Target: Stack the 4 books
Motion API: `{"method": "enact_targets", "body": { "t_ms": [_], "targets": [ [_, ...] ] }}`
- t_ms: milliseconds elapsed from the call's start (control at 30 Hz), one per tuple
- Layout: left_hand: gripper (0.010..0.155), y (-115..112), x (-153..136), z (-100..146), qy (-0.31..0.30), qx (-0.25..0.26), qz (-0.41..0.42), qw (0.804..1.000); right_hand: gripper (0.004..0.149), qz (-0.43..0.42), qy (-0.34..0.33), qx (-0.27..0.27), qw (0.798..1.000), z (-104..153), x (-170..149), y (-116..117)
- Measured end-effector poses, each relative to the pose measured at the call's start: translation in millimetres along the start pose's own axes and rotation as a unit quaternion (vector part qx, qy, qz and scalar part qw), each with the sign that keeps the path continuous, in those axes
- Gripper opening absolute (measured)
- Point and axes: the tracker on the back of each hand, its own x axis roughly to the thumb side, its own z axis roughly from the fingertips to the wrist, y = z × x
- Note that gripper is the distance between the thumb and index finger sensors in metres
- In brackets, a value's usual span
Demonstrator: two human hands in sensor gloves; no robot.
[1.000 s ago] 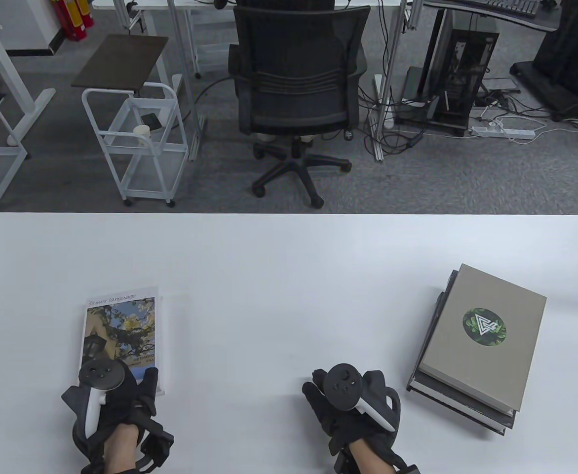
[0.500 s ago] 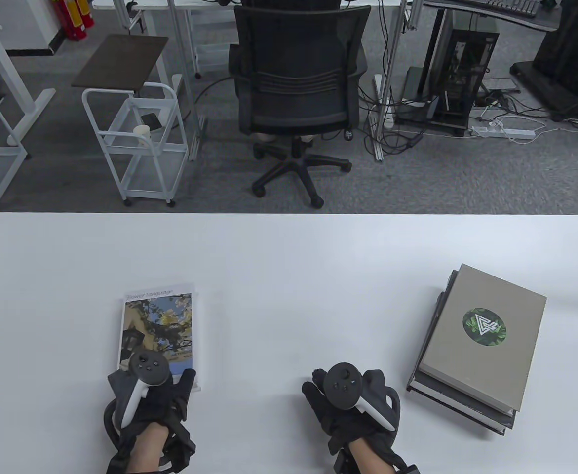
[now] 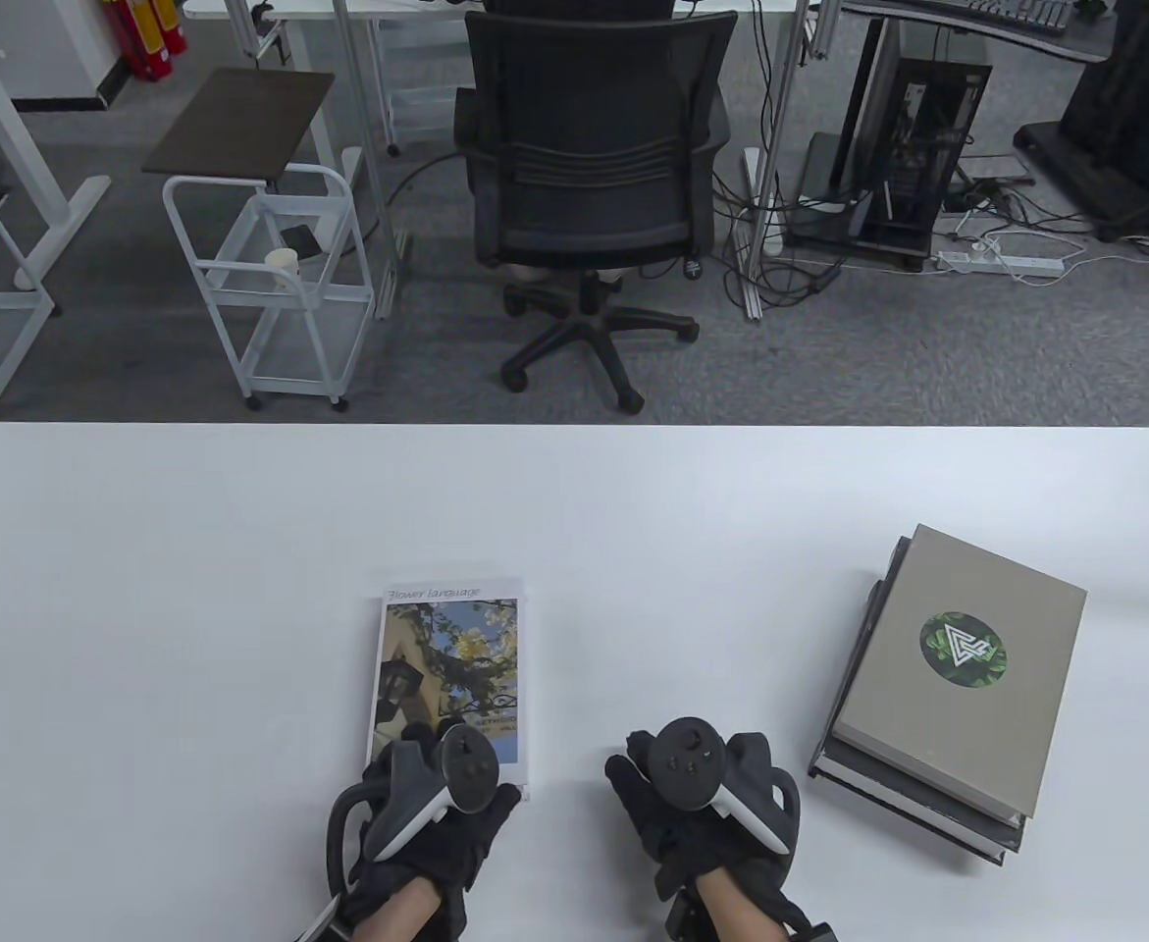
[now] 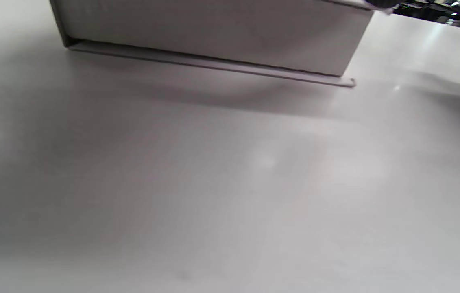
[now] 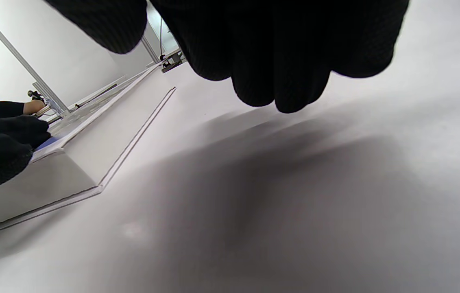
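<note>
A white book with a flower photo on its cover, titled "Flower language" (image 3: 451,657), lies flat on the white table (image 3: 574,510) at front centre. My left hand (image 3: 427,785) holds its near end, fingers on the cover. The book's white page edge fills the top of the left wrist view (image 4: 213,32) and shows in the right wrist view (image 5: 91,138), with my left hand (image 5: 2,142) on its corner. My right hand (image 3: 692,795) rests on the table beside the book, fingers (image 5: 278,61) curled, holding nothing. A stack topped by a grey book with a round green emblem (image 3: 962,657) lies at the right.
Darker books (image 3: 913,800) lie under the grey one, slightly askew. A black office chair (image 3: 594,177) stands beyond the table's far edge, and a white cart (image 3: 270,285) stands to its left.
My left hand has slid the flower book to the right across the table, from the front left to beside my right hand. The right hand and the stack have stayed still.
</note>
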Motion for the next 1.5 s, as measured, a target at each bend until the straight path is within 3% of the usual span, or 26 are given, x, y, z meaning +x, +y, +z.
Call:
{"method": "enact_targets", "body": {
  "t_ms": [500, 900, 1067, 1167, 1267, 1333, 1500],
  "targets": [
    [0.084, -13, 56, 23, -0.159, -0.039, -0.006, 0.986, 0.062, -0.016, 0.026, -0.003, 1.0, -3, -10, -5],
    [0.082, -15, 68, 29, -0.191, -0.056, -0.002, 0.98, 0.067, -0.011, 0.039, -0.006, 0.999, -2, -11, -7],
    [0.083, -6, 56, 26, -0.195, -0.048, 0.068, 0.977, 0.068, -0.006, 0.042, -0.005, 0.999, -1, -12, -7],
    [0.082, 5, 39, 23, -0.187, -0.001, 0.14, 0.972, 0.068, -0.002, 0.043, -0.009, 0.999, -1, -11, -7],
    [0.082, 17, 21, 20, -0.169, 0.046, 0.162, 0.971, 0.068, 0.009, 0.045, -0.016, 0.999, -1, -10, -7],
    [0.082, 23, 7, 15, -0.143, 0.075, 0.173, 0.972, 0.07, 0.018, 0.045, -0.018, 0.999, 0, -10, -7],
    [0.082, 22, -29, -1, -0.044, 0.069, 0.205, 0.975, 0.076, 0.028, 0.045, -0.001, 0.999, -1, -9, -2]
  ]
}}
